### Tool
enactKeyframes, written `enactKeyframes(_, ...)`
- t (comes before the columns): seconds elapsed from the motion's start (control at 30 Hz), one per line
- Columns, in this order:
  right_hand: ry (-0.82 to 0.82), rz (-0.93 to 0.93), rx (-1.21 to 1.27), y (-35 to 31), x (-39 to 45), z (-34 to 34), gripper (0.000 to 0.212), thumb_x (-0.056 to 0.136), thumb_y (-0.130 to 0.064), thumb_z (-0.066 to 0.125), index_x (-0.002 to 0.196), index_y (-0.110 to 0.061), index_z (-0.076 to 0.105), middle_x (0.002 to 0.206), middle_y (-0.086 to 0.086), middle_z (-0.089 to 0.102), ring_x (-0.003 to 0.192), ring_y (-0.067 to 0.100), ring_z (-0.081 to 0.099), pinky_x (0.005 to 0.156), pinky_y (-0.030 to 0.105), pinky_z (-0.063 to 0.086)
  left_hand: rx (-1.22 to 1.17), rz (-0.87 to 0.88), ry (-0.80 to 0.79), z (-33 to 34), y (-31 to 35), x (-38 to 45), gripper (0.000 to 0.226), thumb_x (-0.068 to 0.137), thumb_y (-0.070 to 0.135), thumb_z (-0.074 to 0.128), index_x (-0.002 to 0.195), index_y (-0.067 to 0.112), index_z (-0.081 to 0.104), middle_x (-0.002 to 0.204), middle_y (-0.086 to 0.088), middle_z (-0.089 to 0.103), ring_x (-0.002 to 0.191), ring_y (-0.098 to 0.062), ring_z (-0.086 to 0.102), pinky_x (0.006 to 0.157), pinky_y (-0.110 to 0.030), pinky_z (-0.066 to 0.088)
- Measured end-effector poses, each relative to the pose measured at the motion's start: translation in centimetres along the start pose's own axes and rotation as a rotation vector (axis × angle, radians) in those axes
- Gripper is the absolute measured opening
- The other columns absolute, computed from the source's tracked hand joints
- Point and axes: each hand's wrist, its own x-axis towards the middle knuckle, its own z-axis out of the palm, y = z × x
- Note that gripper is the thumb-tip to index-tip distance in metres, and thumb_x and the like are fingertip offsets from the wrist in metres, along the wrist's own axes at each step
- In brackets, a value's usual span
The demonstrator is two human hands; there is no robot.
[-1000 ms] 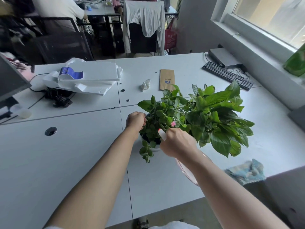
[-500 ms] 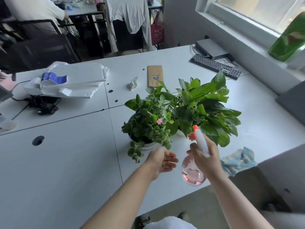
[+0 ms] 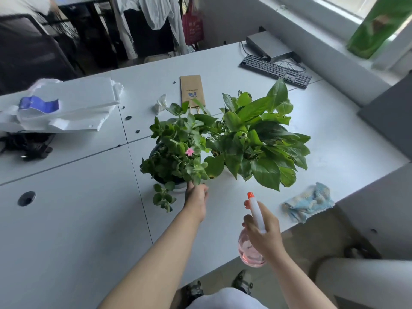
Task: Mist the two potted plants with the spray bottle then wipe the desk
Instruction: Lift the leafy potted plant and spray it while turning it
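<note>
Two potted plants stand side by side on the white desk. The small-leaved plant with one pink flower is on the left; the large-leaved plant is on the right. My left hand reaches to the near edge of the small plant, fingertips touching its lowest leaves. My right hand grips a pink round spray bottle with a white neck and orange nozzle, held near the desk's front edge, nozzle pointing up toward the plants. A light blue cloth lies crumpled on the desk to the right.
White foam packing and black cables lie at the left. A brown paper bag and crumpled tissue sit behind the plants. A keyboard is at the back right. A round cable hole is near left.
Both hands drew back from among the leaves. The right hand pulled the spray bottle toward the desk's front edge; the left hand opened, then reached back to the small plant's near leaves.
</note>
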Motion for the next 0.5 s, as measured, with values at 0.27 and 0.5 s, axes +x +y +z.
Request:
enactKeyframes(0.27,-0.012,0.02,-0.036,0.5,0.9,0.9,0.028,0.08,-0.021,0.055,0.106,-0.028,0.065,0.091,-0.005,0.068,0.08,0.023,0.068,0.075,0.051,0.058,0.08,0.098,0.035,-1.9,4.6,4.4,0.078,0.09,-0.013,0.03,0.152,0.03,0.013,0.157,0.011,0.021,0.131,-0.019,0.044,0.104,-0.034,0.036)
enactKeyframes(0.5,0.004,0.058,-0.054,0.8,1.7,1.0,0.029,0.089,-0.005,0.058,0.106,-0.028,0.064,0.093,-0.003,0.068,0.078,0.024,0.068,0.075,0.052,0.059,0.214,0.162,0.049,-2.1,5.5,6.9,0.057,0.094,-0.004,0.036,0.147,0.019,0.031,0.146,0.0,0.044,0.099,-0.018,0.06,0.091,-0.032,0.046)
